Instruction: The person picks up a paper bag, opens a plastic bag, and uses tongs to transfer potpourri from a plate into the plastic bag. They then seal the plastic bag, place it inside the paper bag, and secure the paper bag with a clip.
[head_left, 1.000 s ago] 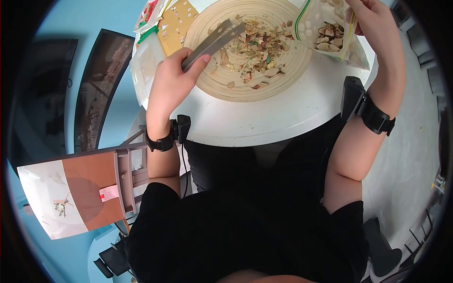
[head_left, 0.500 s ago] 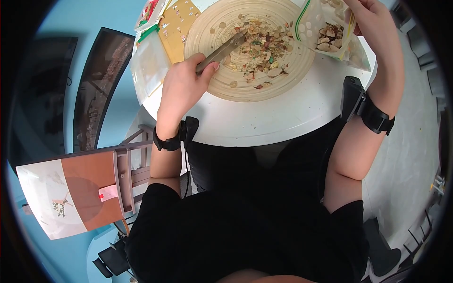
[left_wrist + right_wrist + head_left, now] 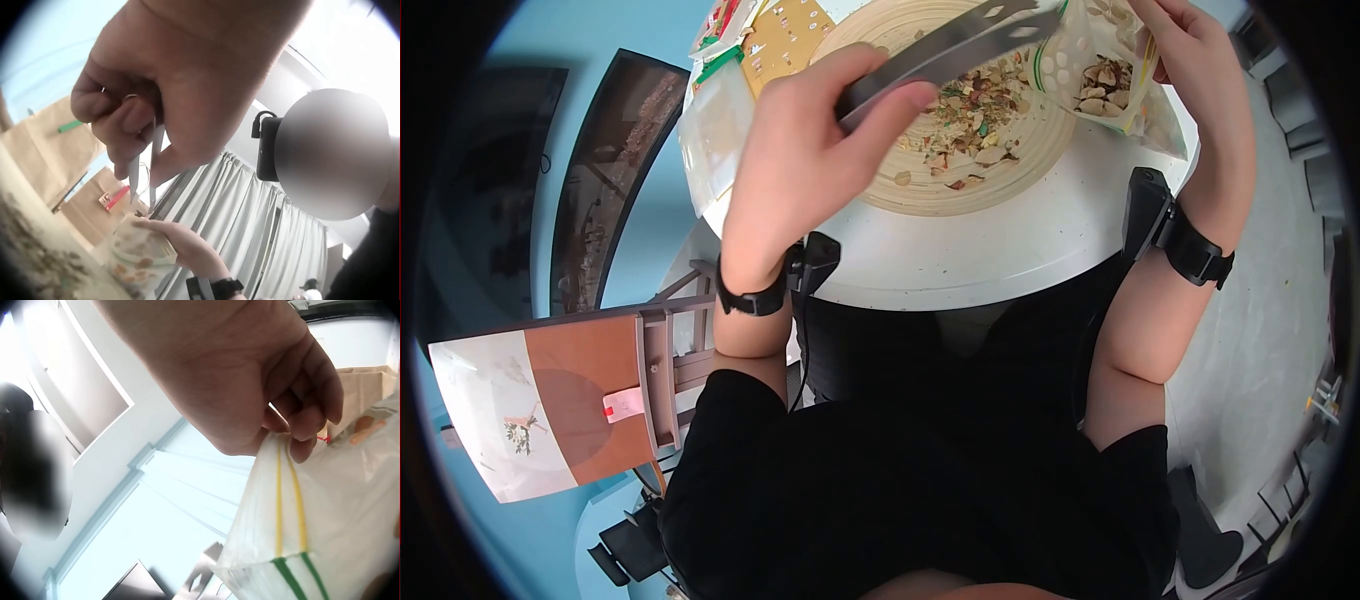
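My left hand (image 3: 810, 150) grips metal tongs (image 3: 960, 55), raised above a round ridged tray (image 3: 1040, 150). The tong tips reach the mouth of a clear zip bag (image 3: 1055, 72) with green and yellow seal strips. Whether the tips pinch anything, I cannot tell. Dried slices and flakes (image 3: 975, 125) in mixed colours lie scattered over the tray. Pale dried slices (image 3: 1103, 92) fill the lower part of the bag. Its upper rim is pinched by my right hand (image 3: 1205, 75), with thumb and fingers closed on the plastic in the right wrist view.
The tray sits on a white round table (image 3: 960, 260). Left of it lie a gold patterned sheet (image 3: 785, 38), a clear plastic bag (image 3: 715, 150) and an open box with red contents (image 3: 725, 25). Brown paper bags (image 3: 53, 147) stand beyond in the left wrist view.
The tongs have gone from the flakes on the tray up and to the right, to the bag's mouth. My right hand and the bag have stayed nearly in place.
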Tool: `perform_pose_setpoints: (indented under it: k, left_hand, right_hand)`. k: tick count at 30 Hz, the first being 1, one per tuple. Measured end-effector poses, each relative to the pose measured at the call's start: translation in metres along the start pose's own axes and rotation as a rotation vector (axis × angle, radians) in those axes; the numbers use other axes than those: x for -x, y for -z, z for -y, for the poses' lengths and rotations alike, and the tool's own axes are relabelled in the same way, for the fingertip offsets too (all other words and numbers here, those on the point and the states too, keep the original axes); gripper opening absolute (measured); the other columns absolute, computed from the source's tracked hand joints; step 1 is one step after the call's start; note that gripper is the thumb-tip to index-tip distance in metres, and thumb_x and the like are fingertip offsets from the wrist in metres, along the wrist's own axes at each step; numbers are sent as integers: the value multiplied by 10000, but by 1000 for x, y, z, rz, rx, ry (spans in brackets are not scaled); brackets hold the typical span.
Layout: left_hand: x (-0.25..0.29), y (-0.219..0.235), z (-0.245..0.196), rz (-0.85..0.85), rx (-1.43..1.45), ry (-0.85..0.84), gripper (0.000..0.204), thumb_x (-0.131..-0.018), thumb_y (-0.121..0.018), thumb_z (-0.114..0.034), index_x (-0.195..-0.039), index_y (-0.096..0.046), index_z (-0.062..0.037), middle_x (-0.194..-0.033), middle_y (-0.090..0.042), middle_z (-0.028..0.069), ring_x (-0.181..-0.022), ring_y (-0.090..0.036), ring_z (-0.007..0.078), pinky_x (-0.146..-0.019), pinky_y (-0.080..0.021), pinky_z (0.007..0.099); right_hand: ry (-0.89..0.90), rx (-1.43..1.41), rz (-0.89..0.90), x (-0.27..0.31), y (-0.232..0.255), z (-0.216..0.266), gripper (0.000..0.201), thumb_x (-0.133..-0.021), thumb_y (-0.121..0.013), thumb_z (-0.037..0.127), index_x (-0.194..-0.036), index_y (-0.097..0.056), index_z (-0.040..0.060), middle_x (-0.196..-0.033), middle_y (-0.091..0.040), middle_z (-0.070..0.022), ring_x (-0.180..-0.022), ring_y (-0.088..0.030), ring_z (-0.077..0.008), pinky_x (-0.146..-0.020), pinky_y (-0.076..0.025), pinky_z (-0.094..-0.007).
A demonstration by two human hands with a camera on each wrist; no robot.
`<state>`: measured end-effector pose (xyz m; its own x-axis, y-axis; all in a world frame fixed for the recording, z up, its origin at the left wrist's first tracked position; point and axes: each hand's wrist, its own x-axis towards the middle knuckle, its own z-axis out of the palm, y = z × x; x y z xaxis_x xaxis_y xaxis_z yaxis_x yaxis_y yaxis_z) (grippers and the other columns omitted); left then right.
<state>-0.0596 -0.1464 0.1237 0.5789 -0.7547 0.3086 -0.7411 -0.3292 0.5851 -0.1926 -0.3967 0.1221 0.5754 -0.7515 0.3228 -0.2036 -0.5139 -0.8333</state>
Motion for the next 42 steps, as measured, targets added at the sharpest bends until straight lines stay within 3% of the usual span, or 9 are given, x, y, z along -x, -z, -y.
perform_pose_setpoints:
  k: [5,8,14,23,26,29,32,38,42]
  left_hand:
    - [-8,10,13,128,-171,231,355,-964,-732,-316,-964,-698,38,-674,-598,28,-639,-500,81,-579,-400,265]
    - [-5,0,41,123,-327,269,404,-953,-729,-353,-964,-700,50,-650,-612,102,-597,-530,154,-574,-428,320]
    - [0,-13,61,144,-367,238,408,-946,-727,-357,-964,-690,50,-644,-582,174,-578,-530,240,-583,-444,357]
    - [1,-9,64,213,-313,241,337,-969,-715,-287,-953,-677,47,-630,-526,125,-589,-429,182,-572,-395,334]
    - [2,-8,67,172,-250,196,349,-943,-708,-315,-885,-671,27,-636,-549,209,-576,-520,366,-586,-440,420]
    - [3,-5,65,143,-191,182,332,-955,-707,-294,-886,-672,29,-613,-510,170,-542,-474,286,-560,-410,385]
    - [2,2,52,161,-119,252,297,-983,-720,-257,-943,-676,34,-653,-486,-15,-636,-394,72,-563,-328,264]
    - [-5,14,17,25,89,55,278,-946,-758,-268,-942,-705,5,-596,-469,-23,-564,-374,44,-497,-282,260]
    - [-6,9,-5,88,75,91,271,-978,-733,-248,-936,-666,11,-749,-546,-51,-701,-441,28,-603,-336,218]
  right_hand:
    - [7,-28,-24,-3,3,-5,289,-994,-615,210,-896,-730,-36,-670,-636,-14,-571,-569,-93,-505,-439,-261]
    - [-19,3,-57,0,3,-2,289,-995,-615,211,-901,-733,-36,-672,-640,-16,-567,-569,-92,-497,-436,-262]
    - [25,1,-42,1,3,-4,286,-994,-613,209,-910,-740,-34,-677,-647,-25,-570,-574,-100,-500,-440,-264]
    - [-4,7,-28,1,2,-2,287,-988,-616,205,-902,-737,-41,-685,-651,-25,-588,-582,-102,-524,-457,-270]
    - [33,-7,-36,5,2,2,290,-988,-616,204,-901,-736,-45,-688,-650,-24,-592,-582,-104,-528,-460,-273]
    - [57,-23,-32,5,2,1,291,-987,-617,203,-900,-735,-48,-689,-648,-24,-594,-581,-105,-531,-461,-275]
    - [57,-18,-25,5,2,-1,292,-986,-619,205,-900,-735,-50,-689,-647,-23,-594,-581,-107,-533,-461,-274]
    - [34,23,-20,1,-2,-2,292,-986,-624,210,-911,-736,-49,-688,-647,-18,-592,-580,-104,-531,-459,-273]
    - [80,71,-94,6,-7,0,294,-997,-612,213,-950,-747,-44,-691,-652,-13,-589,-584,-98,-525,-459,-264]
